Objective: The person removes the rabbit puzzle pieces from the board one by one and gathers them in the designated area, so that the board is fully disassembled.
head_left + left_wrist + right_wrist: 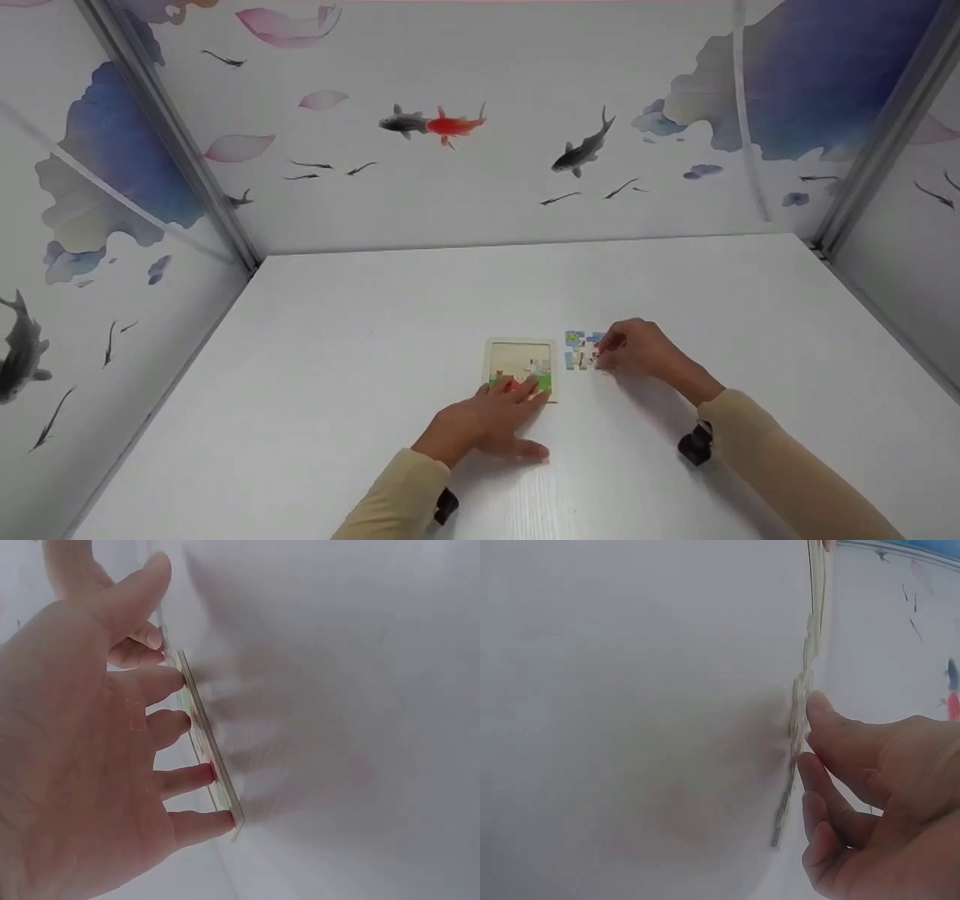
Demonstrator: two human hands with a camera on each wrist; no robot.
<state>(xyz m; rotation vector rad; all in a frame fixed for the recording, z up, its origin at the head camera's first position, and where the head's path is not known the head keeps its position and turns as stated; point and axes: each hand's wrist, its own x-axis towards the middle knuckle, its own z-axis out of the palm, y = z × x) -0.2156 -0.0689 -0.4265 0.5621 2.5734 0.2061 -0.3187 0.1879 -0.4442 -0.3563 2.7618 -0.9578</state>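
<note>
My left hand (491, 424) lies with its fingers spread and fairly straight, fingertips on the near part of a wooden puzzle tray (487, 360). Colourful pieces (544, 380) fill the tray's near side, partly hidden by those fingers; its far side shows bare wood. In the left wrist view the fingertips (201, 774) touch the tray along its edge. Just right of the tray lies a group of loose jigsaw pieces (574, 339). My right hand (641, 349) bends over them, thumb and index finger pinching a jigsaw piece (799, 724) low at the table, largely covered by the hand.
Everything lies on a white table (337, 322). White panels printed with fish and petals (510, 67) enclose it at the back and sides. Grey metal posts (176, 142) stand at the back corners. A dark wrist device (696, 444) sits under the right sleeve.
</note>
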